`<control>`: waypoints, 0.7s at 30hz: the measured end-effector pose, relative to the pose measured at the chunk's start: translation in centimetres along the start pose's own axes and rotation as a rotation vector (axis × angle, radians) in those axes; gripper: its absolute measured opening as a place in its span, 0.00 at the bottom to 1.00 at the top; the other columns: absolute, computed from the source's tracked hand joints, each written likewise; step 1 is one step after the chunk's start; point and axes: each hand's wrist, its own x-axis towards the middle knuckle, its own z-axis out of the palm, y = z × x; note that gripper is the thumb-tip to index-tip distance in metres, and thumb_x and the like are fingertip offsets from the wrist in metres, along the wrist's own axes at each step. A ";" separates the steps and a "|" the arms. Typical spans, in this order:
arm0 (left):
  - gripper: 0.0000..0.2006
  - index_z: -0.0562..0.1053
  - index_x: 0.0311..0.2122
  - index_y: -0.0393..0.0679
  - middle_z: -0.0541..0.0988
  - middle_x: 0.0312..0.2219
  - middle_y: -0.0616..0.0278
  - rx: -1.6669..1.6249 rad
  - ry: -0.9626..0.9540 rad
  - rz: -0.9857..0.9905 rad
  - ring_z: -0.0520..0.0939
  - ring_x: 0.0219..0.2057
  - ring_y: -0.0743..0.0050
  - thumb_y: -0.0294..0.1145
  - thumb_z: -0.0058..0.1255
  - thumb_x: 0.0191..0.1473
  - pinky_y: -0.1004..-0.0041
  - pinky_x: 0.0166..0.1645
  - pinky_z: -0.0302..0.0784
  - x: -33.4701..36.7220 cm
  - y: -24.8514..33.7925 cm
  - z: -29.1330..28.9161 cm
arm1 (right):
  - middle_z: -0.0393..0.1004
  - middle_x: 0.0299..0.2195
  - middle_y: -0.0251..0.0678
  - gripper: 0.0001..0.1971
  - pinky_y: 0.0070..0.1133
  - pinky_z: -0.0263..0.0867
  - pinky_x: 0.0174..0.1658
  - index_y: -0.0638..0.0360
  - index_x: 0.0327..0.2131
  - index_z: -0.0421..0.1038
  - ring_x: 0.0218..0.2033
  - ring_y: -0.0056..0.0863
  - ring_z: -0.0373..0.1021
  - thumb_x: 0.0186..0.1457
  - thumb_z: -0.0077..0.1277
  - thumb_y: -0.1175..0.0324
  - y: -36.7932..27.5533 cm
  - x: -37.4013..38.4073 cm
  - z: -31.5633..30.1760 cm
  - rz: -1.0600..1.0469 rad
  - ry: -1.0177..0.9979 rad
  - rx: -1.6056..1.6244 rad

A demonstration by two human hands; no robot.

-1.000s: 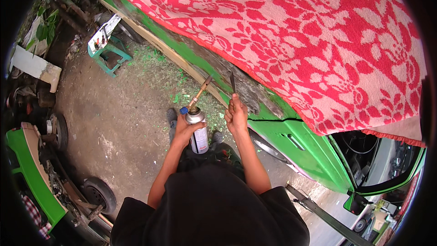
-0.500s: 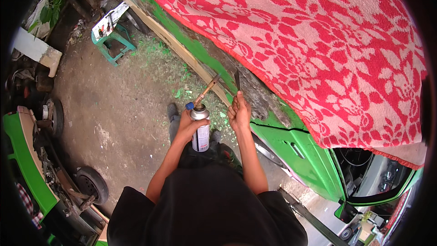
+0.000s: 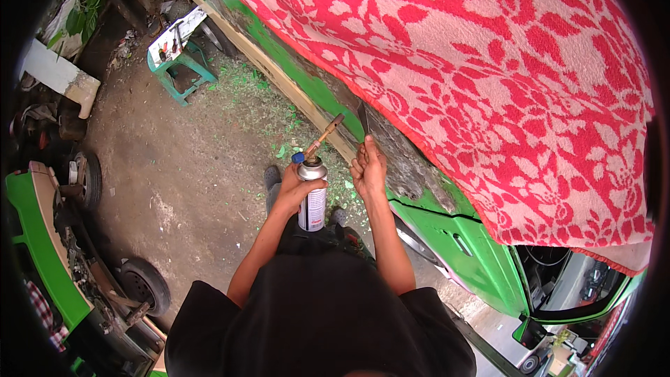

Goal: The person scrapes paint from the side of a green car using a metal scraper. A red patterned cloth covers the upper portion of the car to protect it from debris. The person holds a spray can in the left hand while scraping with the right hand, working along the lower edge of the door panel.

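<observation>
My left hand (image 3: 290,192) is wrapped round the silver-topped canister of a gas torch (image 3: 314,208), held upright in front of me. Its brass nozzle (image 3: 325,137) slants up and right toward the green vehicle body (image 3: 333,102), with a blue knob at its base. No flame can be made out. In my right hand (image 3: 370,170), closed with the thumb laid along it, is a thin dark-bladed scraper (image 3: 364,120), pointing away from me. Its blade lies in front of a rough grey-brown stripped strip (image 3: 400,157) on the body; whether it touches cannot be told.
A red and pink floral blanket (image 3: 481,84) drapes over the vehicle. Green flakes (image 3: 282,151) litter the ground by its lower edge. A green stool (image 3: 183,77) holding a white board and tools stands far left. Loose wheels (image 3: 145,285) and another green body part (image 3: 45,244) lie left.
My view has shifted slightly, so the scene sits lower and further right. The scraper's blade now shows thinner, turned more edge-on. Both hands keep their hold.
</observation>
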 end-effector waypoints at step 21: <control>0.21 0.72 0.40 0.41 0.79 0.30 0.65 0.031 0.058 -0.016 0.80 0.33 0.75 0.21 0.65 0.37 0.72 0.40 0.74 3.3 0.3 -3.6 | 0.48 0.11 0.19 0.21 0.16 0.36 0.14 0.47 0.19 0.58 0.10 0.11 0.41 0.64 0.51 0.56 2.0 2.7 1.9 0.040 0.076 -0.053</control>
